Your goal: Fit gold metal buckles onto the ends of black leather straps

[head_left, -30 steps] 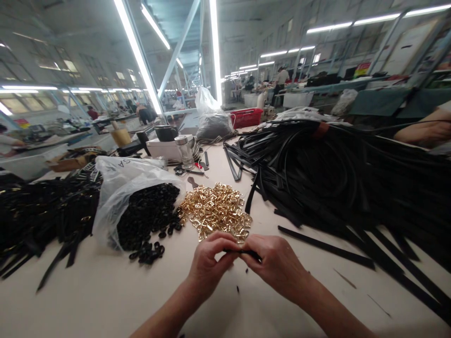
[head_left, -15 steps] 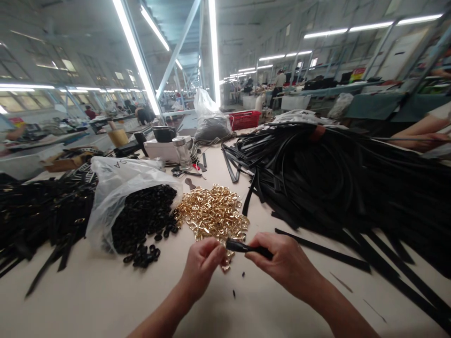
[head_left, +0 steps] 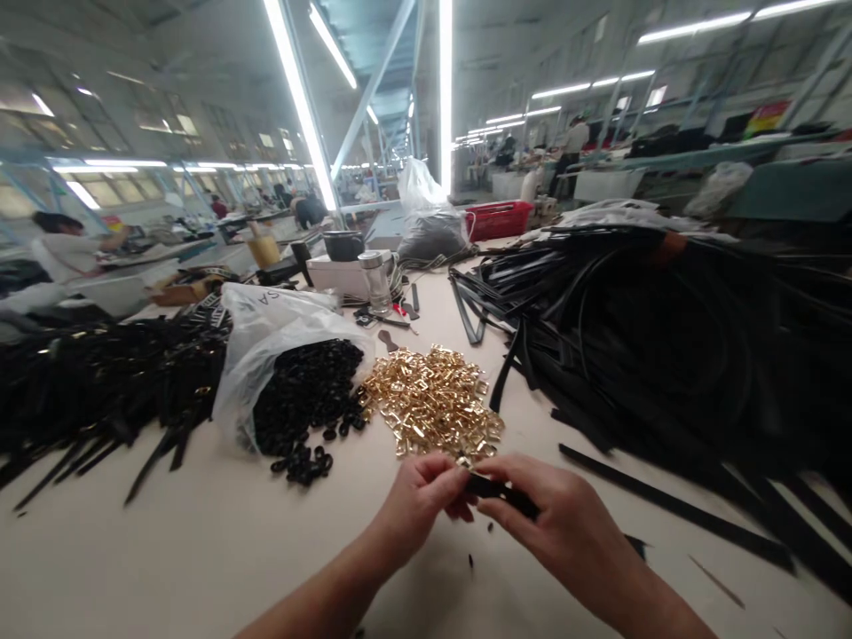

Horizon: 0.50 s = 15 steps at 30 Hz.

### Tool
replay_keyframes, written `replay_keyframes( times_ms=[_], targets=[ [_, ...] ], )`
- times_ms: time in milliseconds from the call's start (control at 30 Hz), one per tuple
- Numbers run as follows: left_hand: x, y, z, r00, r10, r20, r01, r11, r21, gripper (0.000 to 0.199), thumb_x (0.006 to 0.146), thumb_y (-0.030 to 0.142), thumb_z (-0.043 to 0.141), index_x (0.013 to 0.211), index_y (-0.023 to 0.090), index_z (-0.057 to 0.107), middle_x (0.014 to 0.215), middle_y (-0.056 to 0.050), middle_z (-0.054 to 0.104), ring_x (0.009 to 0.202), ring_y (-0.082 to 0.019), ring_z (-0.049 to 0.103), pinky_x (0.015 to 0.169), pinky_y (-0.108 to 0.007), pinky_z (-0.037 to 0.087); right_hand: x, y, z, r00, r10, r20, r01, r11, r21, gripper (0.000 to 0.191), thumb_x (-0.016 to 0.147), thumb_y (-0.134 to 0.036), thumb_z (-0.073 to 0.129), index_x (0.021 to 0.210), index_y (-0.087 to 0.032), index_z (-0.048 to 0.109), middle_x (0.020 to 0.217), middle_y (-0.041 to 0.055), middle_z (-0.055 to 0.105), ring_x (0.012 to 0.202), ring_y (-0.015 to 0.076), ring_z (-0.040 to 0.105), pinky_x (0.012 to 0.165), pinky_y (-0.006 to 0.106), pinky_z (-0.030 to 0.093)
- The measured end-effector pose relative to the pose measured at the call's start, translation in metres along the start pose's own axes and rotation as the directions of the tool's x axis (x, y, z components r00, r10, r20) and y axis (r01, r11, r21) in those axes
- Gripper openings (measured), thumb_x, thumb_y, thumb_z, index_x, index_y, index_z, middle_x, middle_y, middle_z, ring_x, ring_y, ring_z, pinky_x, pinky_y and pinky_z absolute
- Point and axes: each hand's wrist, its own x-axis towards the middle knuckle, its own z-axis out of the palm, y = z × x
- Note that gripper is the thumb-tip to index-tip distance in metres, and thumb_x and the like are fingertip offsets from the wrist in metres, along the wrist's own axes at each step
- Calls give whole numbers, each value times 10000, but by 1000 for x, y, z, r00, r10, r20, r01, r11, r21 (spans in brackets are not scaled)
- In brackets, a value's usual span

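A short black strap (head_left: pixel 489 487) is held just on the near side of the pile of gold buckles (head_left: pixel 432 399), which is the landmark here. The right hand (head_left: pixel 556 501), to the near right of the pile, grips the strap between thumb and fingers, with the strap's right part running into the palm. The left hand (head_left: pixel 419 497), at the pile's near edge, has its thumb and fingers closed on the strap's left end. A bit of gold shows between the fingertips; whether it is held or belongs to the pile, I cannot tell.

Touching the pile on its left are black rings (head_left: pixel 306 390), spilling from the mouth of a clear plastic bag (head_left: pixel 240 382). Beyond the pile lie a brown tag (head_left: pixel 387 341) and, further back, a glass jar (head_left: pixel 376 286) beside a white box (head_left: pixel 338 277) with a black pot (head_left: pixel 343 246) on top. Right of the pile, a large bundle of black straps (head_left: pixel 666 346) spreads across the desk (head_left: pixel 166 550), with one loose strap (head_left: pixel 672 506) on its near side. Well left of the pile is a heap of black straps with gold fittings (head_left: pixel 99 390). Far behind the pile stands a red basket (head_left: pixel 499 220).
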Motion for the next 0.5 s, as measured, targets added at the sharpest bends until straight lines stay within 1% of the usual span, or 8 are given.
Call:
replay_keyframes(
  times_ms=[100, 233, 400, 500],
  targets=[
    [1, -3, 2, 1000, 13, 6, -13, 1000, -1, 393, 781, 504, 687, 638, 141, 641, 539, -28, 632, 513, -124, 560, 544, -238, 402, 0, 9, 11, 991, -132, -38, 128, 989, -77, 180, 885, -209, 612, 1039, -294, 650, 921, -28, 731, 807, 167, 704, 679, 252, 507],
    [3, -9, 2, 998, 58, -8, -58, 998, -36, 407, 767, 525, 694, 645, 141, 636, 537, -28, 623, 503, -122, 541, 530, -243, 376, 3, 23, 19, 949, -294, -114, 276, 949, -153, 172, 915, -212, 565, 1069, -273, 613, 892, -13, 723, 773, 151, 711, 653, 229, 525],
    [3, -11, 1, 993, 116, -36, -119, 989, -82, 423, 741, 544, 720, 660, 136, 648, 555, -35, 633, 491, -118, 519, 523, -254, 379, 5, 27, 19, 894, -419, -160, 381, 897, -223, 185, 939, -243, 559, 1121, -262, 587, 889, -6, 729, 744, 136, 718, 664, 199, 540],
    [4, -15, 1, 987, 152, -46, -156, 983, -92, 433, 731, 559, 728, 655, 139, 657, 553, -37, 630, 492, -122, 517, 520, -258, 383, 6, 25, 18, 883, -445, -152, 402, 882, -246, 152, 941, -261, 565, 1090, -264, 593, 852, -9, 730, 699, 135, 719, 629, 191, 537]
  ],
)
